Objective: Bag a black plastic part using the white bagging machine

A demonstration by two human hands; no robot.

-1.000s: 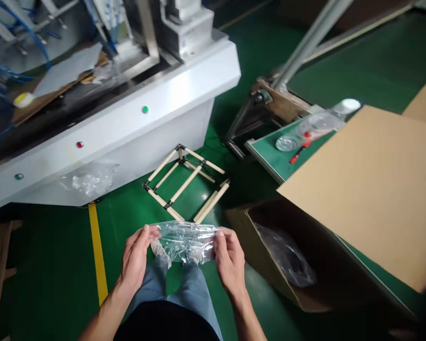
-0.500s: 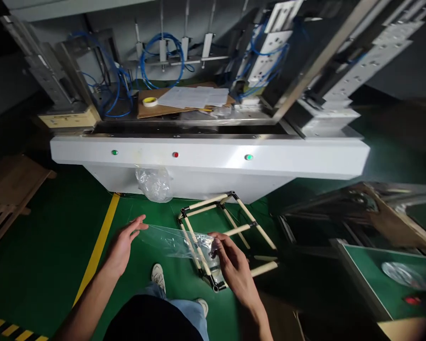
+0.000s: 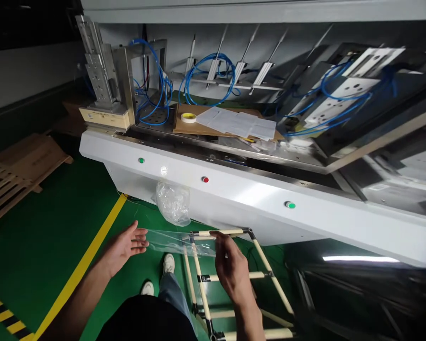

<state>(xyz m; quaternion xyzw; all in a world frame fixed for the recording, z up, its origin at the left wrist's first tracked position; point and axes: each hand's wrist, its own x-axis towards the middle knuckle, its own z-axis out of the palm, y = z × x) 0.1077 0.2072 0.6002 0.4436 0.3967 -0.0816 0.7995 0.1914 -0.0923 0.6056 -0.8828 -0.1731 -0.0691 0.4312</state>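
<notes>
I hold a clear plastic bag (image 3: 173, 240) stretched flat between both hands, in front of my legs. My left hand (image 3: 125, 246) has its fingers extended, with the fingertips on the bag's left edge. My right hand (image 3: 230, 265) is closed in a pinch on the bag's right end. Just beyond the bag stands a white machine (image 3: 241, 194) with green and red buttons on its front panel. A crumpled clear bag (image 3: 173, 202) hangs from the machine's front.
A frame of cream tubes with black joints (image 3: 230, 284) stands on the green floor under my right hand. A tape roll (image 3: 189, 117) and papers (image 3: 241, 123) lie on the machine bed among blue hoses. A yellow floor line (image 3: 85, 265) and wooden pallets (image 3: 17, 166) are at the left.
My view has swung left from the cardboard boxes to the machine. The bag, bunched between both hands a second ago, is now pulled out flat, and my hands are further apart.
</notes>
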